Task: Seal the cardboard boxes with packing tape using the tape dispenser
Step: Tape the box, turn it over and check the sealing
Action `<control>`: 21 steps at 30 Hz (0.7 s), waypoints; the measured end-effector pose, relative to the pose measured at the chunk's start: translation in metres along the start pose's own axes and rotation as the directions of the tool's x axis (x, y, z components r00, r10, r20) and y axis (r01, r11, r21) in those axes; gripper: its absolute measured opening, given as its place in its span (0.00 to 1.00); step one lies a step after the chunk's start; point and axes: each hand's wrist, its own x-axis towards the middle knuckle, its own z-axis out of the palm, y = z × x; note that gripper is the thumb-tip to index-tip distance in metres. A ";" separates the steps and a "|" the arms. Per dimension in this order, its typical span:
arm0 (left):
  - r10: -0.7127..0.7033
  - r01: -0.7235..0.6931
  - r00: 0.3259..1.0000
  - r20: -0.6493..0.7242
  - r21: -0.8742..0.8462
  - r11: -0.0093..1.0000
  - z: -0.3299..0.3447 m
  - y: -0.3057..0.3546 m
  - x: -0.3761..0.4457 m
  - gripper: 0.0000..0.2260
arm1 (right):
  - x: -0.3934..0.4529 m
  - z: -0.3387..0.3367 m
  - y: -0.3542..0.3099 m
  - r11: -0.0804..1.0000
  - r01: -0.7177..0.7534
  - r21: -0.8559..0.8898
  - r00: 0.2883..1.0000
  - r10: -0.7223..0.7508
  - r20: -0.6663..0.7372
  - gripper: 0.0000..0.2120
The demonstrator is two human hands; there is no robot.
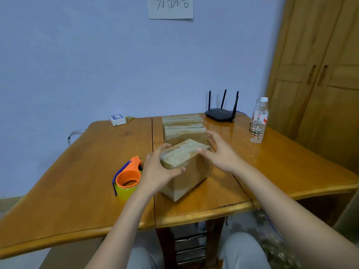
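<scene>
Two bare forearms with no sleeves, watch or rings — the left hand (157,171) and right hand (221,152) ungloved — and light grey fabric trousers (242,251) over both knees.

Wooden worktop (81,171), glossy, split by seams. At its far edge, black router (220,114) with upright antennas; near the right edge, clear water bottle (259,121) standing upright. Small white box (117,119) at far left. Paper note (170,6) on blue wall. Wooden wardrobe (320,84) at right.
</scene>
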 end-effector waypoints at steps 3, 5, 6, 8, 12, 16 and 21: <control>0.033 -0.024 0.990 0.134 -0.071 0.997 -0.015 0.004 0.009 0.34 | 0.014 -0.012 -0.012 0.975 0.100 -0.199 0.958 -0.040 0.284 0.46; 0.063 -0.040 0.975 0.212 -0.110 0.993 -0.023 0.005 0.016 0.37 | 0.022 -0.018 -0.019 0.944 0.139 -0.299 0.890 0.014 0.457 0.50; 0.084 -0.059 0.965 0.248 -0.110 0.992 -0.027 0.004 0.019 0.38 | 0.025 -0.021 -0.021 0.933 0.145 -0.330 0.847 0.056 0.529 0.52; 0.116 -0.079 0.944 0.309 -0.129 0.988 -0.034 0.001 0.024 0.39 | 0.030 -0.028 -0.024 0.918 0.145 -0.369 0.776 0.125 0.618 0.53; 0.133 -0.022 0.913 0.385 -0.280 0.960 -0.043 -0.008 0.024 0.39 | 0.033 -0.030 -0.025 0.915 0.129 -0.383 0.780 0.145 0.609 0.52; 0.134 0.004 0.898 0.419 -0.312 0.950 -0.043 -0.020 0.028 0.38 | 0.030 -0.030 -0.034 0.871 0.148 -0.468 0.810 0.165 0.563 0.50; -0.039 0.076 0.986 0.164 -0.225 0.972 -0.030 -0.021 0.020 0.31 | 0.026 -0.015 -0.032 0.752 0.030 -0.658 0.856 0.320 0.405 0.56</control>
